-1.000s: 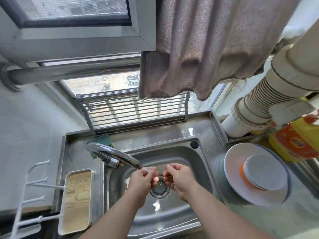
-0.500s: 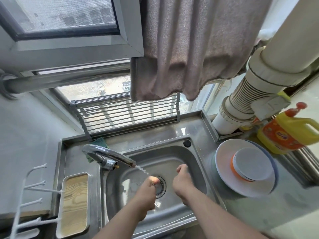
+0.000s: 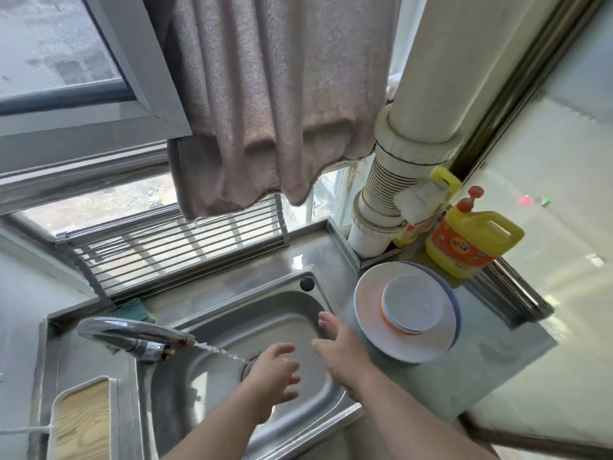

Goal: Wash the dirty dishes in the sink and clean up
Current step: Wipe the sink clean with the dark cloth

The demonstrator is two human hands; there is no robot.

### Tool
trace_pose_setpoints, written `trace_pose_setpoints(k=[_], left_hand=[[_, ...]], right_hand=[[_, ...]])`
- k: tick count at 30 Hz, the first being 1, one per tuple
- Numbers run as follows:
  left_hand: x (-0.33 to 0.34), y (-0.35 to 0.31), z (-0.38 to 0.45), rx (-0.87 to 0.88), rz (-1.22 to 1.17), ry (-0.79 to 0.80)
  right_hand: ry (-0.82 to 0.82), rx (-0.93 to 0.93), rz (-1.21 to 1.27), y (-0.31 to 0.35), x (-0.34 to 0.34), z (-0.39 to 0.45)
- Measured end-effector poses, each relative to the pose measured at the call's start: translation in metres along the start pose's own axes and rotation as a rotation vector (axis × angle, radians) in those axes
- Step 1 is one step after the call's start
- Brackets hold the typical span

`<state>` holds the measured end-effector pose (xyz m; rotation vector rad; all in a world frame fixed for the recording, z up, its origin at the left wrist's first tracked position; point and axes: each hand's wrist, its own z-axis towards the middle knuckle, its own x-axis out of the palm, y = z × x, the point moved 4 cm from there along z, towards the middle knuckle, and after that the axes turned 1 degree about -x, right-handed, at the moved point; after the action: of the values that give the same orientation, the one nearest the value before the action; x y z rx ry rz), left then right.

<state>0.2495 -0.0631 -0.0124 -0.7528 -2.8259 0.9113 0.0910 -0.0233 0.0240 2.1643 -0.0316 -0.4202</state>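
Note:
A steel sink (image 3: 212, 330) fills the lower middle, and its basin holds no dishes. The chrome tap (image 3: 132, 336) on the left sends a thin stream of water toward the drain. My left hand (image 3: 272, 376) is over the drain with fingers spread, holding nothing. My right hand (image 3: 341, 350) is beside it near the sink's right wall, fingers loose and spread, also holding nothing. To the right of the sink, stacked plates (image 3: 371, 313) lie upside down on the counter with small bowls (image 3: 411, 303) inverted on top.
A yellow detergent bottle (image 3: 471, 244) stands behind the plates by a white drain pipe (image 3: 398, 180). A grey towel (image 3: 272, 101) hangs overhead. A metal drying rack (image 3: 172, 250) leans at the window. A green sponge (image 3: 139, 310) sits behind the tap. A wood-lined tray (image 3: 83, 423) is lower left.
Both hands went from curled together under the tap to spread apart with open fingers. The view shifted to the right, and the right hand moved toward the sink's right wall.

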Motion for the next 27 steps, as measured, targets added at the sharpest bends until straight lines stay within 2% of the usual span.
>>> trace_pose_setpoints(k=[2, 4, 6, 7, 9, 11, 15, 18, 22, 24, 27], left_hand=[[0.013, -0.013, 0.001, 0.072, 0.045, -0.054], [0.035, -0.03, -0.001, 0.105, 0.008, -0.013], [0.062, -0.047, -0.001, 0.091, -0.104, 0.035], [0.075, -0.054, 0.0, 0.066, -0.18, 0.06], [0.101, -0.067, 0.004, -0.007, -0.286, 0.134], [0.126, -0.073, 0.015, -0.073, -0.327, 0.179], [0.164, -0.084, 0.04, -0.112, -0.371, 0.148], [0.184, -0.089, 0.05, -0.119, -0.402, 0.09], [0.195, -0.092, 0.056, -0.096, -0.358, 0.023], [0.196, -0.093, 0.058, -0.085, -0.316, -0.035], [0.197, -0.097, 0.059, -0.107, -0.319, -0.114]], right_hand=[[-0.107, -0.07, 0.071, 0.012, -0.034, -0.006], [-0.242, -0.122, 0.126, 0.022, -0.082, -0.015], [-0.448, -0.141, 0.135, 0.021, -0.14, -0.021], [-0.545, -0.12, 0.136, 0.014, -0.169, -0.022], [-0.636, -0.021, 0.183, -0.006, -0.215, -0.022], [-0.581, 0.08, 0.188, -0.026, -0.245, -0.013], [-0.318, 0.302, 0.239, -0.058, -0.262, 0.011], [-0.183, 0.323, 0.178, -0.082, -0.258, 0.03], [-0.154, 0.248, 0.076, -0.104, -0.26, 0.049], [-0.149, 0.258, 0.183, -0.104, -0.261, 0.046], [-0.141, 0.375, 0.405, -0.106, -0.262, 0.046]])
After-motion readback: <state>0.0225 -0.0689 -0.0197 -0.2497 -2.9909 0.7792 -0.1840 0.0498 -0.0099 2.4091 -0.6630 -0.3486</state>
